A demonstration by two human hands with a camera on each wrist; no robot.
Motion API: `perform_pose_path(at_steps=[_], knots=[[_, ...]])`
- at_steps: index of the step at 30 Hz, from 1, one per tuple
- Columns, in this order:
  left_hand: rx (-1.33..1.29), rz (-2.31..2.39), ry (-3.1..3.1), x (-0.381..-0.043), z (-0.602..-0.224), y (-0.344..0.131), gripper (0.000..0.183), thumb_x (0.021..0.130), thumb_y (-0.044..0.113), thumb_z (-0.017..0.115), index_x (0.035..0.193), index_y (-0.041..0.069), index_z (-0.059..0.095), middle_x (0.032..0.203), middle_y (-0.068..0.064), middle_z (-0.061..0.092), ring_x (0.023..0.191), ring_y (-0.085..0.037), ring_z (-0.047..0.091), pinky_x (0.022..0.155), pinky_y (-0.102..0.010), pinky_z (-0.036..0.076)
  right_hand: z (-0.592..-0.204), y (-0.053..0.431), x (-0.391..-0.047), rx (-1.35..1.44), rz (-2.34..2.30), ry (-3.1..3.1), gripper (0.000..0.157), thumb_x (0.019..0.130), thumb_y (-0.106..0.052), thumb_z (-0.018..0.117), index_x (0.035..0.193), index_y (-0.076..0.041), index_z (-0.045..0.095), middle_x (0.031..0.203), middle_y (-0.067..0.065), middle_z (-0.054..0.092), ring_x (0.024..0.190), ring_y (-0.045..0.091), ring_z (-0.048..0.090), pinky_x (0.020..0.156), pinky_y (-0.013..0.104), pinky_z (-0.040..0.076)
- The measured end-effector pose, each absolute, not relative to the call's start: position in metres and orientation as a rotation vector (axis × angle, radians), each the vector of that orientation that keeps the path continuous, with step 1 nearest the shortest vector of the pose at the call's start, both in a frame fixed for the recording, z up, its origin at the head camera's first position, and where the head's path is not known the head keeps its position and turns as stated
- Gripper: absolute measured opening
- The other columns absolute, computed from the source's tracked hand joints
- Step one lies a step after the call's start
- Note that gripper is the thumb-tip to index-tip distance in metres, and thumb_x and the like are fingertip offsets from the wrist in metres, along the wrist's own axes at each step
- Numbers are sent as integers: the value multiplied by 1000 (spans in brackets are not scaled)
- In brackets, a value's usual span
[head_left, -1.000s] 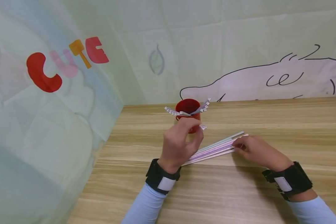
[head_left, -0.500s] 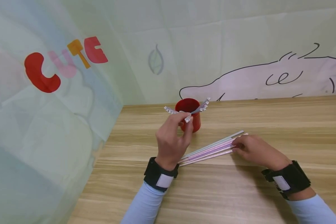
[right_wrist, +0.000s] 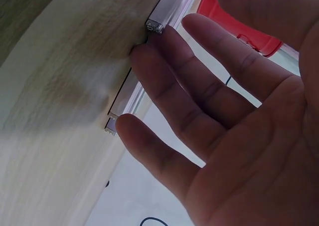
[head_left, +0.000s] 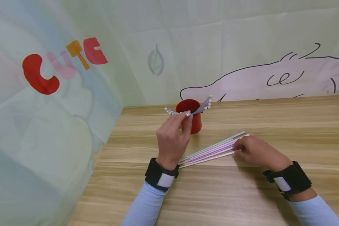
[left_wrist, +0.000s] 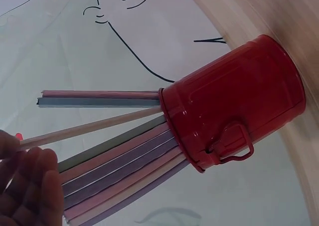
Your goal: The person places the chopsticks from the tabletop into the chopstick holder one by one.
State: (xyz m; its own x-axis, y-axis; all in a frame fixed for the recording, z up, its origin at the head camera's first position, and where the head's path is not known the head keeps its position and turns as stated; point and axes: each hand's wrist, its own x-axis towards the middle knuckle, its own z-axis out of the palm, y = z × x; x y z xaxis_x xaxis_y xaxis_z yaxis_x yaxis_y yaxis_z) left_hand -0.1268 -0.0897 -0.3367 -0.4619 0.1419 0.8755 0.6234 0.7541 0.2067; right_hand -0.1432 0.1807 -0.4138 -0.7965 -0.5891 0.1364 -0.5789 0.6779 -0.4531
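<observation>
My left hand [head_left: 172, 138] pinches the upper end of a slim pale pink stick [left_wrist: 89, 130] between thumb and fingertips. The stick's lower end is inside a red metal cup [left_wrist: 234, 96] with a small side handle. Several pastel sticks [left_wrist: 119, 158] with whitish ends lean out of the cup, fanned to both sides. My right hand [head_left: 257, 153] is low over the right end of a row of pastel sticks [head_left: 212, 151] on the table. In the right wrist view its fingers [right_wrist: 162, 81] are loosely extended, tips at the stick ends [right_wrist: 155, 25], thumb apart.
The wooden table [head_left: 147, 138] meets a printed cloth backdrop [head_left: 197, 56] behind the cup. Another cloth wall [head_left: 59, 125] with coloured letters rises at the left edge.
My left hand has moved left and slightly up to the cup's mouth, bringing the pinched stick's end over it and lowering the stick in. My right hand has stayed nearly still.
</observation>
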Motion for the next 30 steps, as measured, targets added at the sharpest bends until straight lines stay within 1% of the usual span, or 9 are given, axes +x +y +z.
perform_pose_path(at_steps=[4, 6, 9, 13, 17, 22, 30], knots=[[-548, -616, -2062, -128, -339, -90, 22, 87, 20, 64, 103, 5, 67, 83, -6, 68, 68, -12, 57, 61, -23, 53, -415, 181, -143, -1003, -737, 2872, 9, 77, -8, 70, 85, -6, 68, 75, -3, 61, 67, 10, 49, 59, 34, 49], [-533, -597, -2091, -129, -341, -90, 23, 88, 21, 63, 103, 5, 67, 82, -5, 67, 66, -12, 56, 59, -22, 52, -416, 181, -143, -991, -734, 2870, 8, 76, -7, 70, 84, -6, 68, 75, -3, 61, 66, 9, 49, 58, 34, 49], [-508, -569, -2131, -129, -342, -90, 24, 89, 23, 61, 105, 6, 67, 83, -5, 69, 66, -11, 58, 60, -22, 53, -417, 182, -143, -978, -735, 2859, 9, 76, -7, 71, 84, -6, 68, 76, -2, 62, 67, 10, 49, 59, 34, 50], [-487, -560, -2171, -129, -344, -89, 32, 89, 26, 61, 114, 8, 64, 87, -5, 70, 64, -11, 58, 56, -21, 52, -417, 182, -143, -978, -750, 2847, 9, 75, -7, 71, 84, -6, 68, 77, -2, 62, 68, 10, 50, 59, 34, 50], [-478, -585, -2177, -128, -343, -90, 38, 89, 28, 60, 122, 9, 58, 84, -5, 68, 60, -9, 53, 50, -21, 48, -419, 183, -143, -993, -743, 2847, 8, 75, -7, 71, 83, -7, 69, 77, -2, 61, 69, 10, 50, 59, 33, 50], [-485, -614, -2121, -127, -341, -90, 38, 87, 23, 61, 122, 8, 56, 76, -4, 65, 56, -8, 49, 47, -21, 46, -419, 182, -143, -974, -718, 2845, 7, 76, -7, 71, 82, -9, 68, 75, -4, 59, 67, 10, 48, 58, 32, 48], [-561, -629, -2051, -123, -338, -87, 28, 87, 21, 59, 111, 7, 60, 69, -4, 62, 54, -9, 48, 46, -21, 46, -417, 181, -142, -954, -694, 2854, 9, 75, -5, 71, 76, -10, 64, 69, -5, 54, 61, 10, 44, 53, 31, 44]])
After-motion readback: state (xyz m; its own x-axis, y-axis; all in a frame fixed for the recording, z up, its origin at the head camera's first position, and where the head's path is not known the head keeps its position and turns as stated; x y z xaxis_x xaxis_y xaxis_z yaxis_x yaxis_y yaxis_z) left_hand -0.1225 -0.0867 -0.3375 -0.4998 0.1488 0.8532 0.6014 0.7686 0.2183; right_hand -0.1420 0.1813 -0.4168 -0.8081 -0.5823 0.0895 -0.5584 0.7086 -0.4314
